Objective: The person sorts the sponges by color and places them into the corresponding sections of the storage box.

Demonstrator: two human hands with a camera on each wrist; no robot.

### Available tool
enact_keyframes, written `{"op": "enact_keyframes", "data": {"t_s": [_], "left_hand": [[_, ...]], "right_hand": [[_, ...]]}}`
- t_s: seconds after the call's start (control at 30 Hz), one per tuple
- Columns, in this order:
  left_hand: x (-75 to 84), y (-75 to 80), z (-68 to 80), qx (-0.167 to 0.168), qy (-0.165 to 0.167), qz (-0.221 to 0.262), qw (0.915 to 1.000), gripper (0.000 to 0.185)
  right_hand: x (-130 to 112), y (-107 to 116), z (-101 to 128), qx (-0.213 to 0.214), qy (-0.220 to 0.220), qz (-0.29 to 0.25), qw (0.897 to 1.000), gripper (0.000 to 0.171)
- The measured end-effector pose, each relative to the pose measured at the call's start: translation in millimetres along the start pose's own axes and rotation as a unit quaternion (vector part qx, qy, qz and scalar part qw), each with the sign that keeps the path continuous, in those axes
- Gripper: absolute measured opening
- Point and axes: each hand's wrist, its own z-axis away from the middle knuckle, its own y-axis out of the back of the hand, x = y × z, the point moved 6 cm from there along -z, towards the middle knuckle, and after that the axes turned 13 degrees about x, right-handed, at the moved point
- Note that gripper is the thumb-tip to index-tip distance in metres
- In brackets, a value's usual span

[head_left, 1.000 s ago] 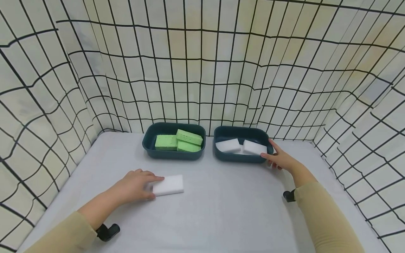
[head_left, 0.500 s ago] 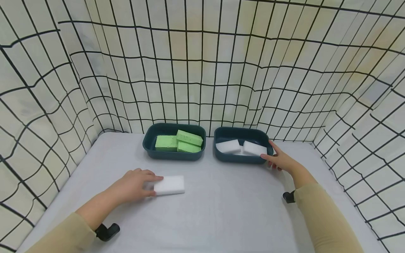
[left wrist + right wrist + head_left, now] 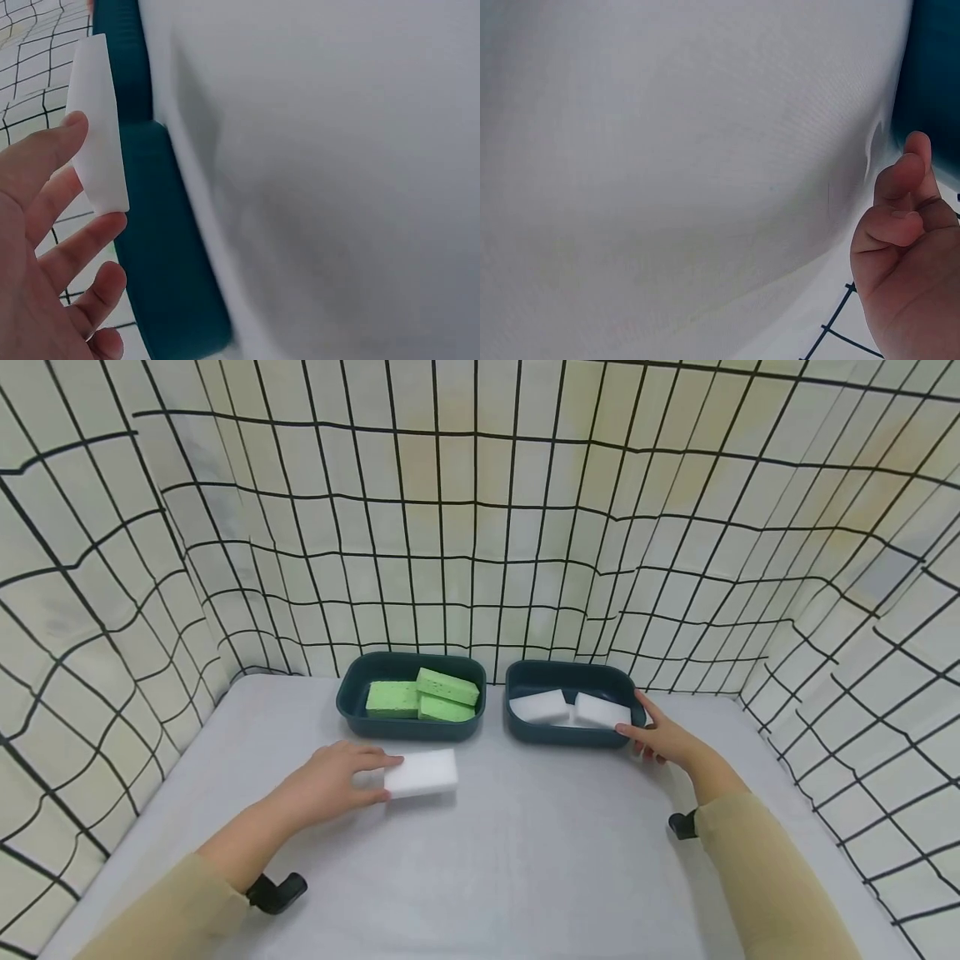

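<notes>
My left hand [image 3: 330, 783] pinches a white sponge block [image 3: 422, 773] between thumb and fingers, raised above the table in front of the left bin. In the left wrist view the thumb lies on the face of the white sponge [image 3: 97, 135], and the lower fingers curl loosely. At the right end of the right dark teal bin [image 3: 573, 737], my right hand [image 3: 671, 742] grips the corner, thumb at the front rim and index finger along the side. White sponges [image 3: 542, 706] lie inside that bin. In the right wrist view, the right hand's other fingers [image 3: 900, 180] are curled beside the bin.
A second dark teal bin [image 3: 408, 729] stands left of the first, a small gap between them, with several green sponges [image 3: 393, 698] inside. White cloth covers the table [image 3: 525, 860]. Black netting [image 3: 450, 560] over pale sheeting rises behind and on both sides.
My left hand has lifted the white sponge from the table and carried it forward and slightly right, towards the bins. The right hand stays at its bin.
</notes>
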Motion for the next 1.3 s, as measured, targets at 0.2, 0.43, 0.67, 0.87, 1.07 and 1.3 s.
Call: {"op": "enact_keyframes", "data": {"t_s": [0.2, 0.43, 0.67, 0.87, 1.07, 1.3], "left_hand": [[22.1, -5.8, -26.3, 0.01, 0.006, 0.011, 0.9999, 0.053], [54.1, -16.7, -73.2, 0.037, -0.002, 0.027, 0.9989, 0.054], [89.9, -31.4, -128.8, 0.042, 0.009, 0.048, 0.9979, 0.054], [112.2, -46.6, -169.5, 0.031, 0.004, 0.029, 0.9991, 0.055], [118.8, -63.4, -203.5, 0.018, 0.022, 0.023, 0.9993, 0.055], [115.6, -85.7, -231.5, -0.008, 0.032, -0.007, 0.9994, 0.053]], "right_hand": [[0, 0, 0, 0.003, 0.0, 0.002, 1.0, 0.107], [-1, 0, -1, 0.002, 0.003, 0.003, 1.0, 0.105], [0, 2, -3, 0.002, 0.002, 0.004, 1.0, 0.102], [1, 1, -1, 0.001, 0.003, -0.001, 1.0, 0.101], [3, 2, -3, -0.001, -0.003, -0.013, 1.0, 0.105], [3, 2, -4, 0.006, -0.005, -0.012, 1.0, 0.105]]}}
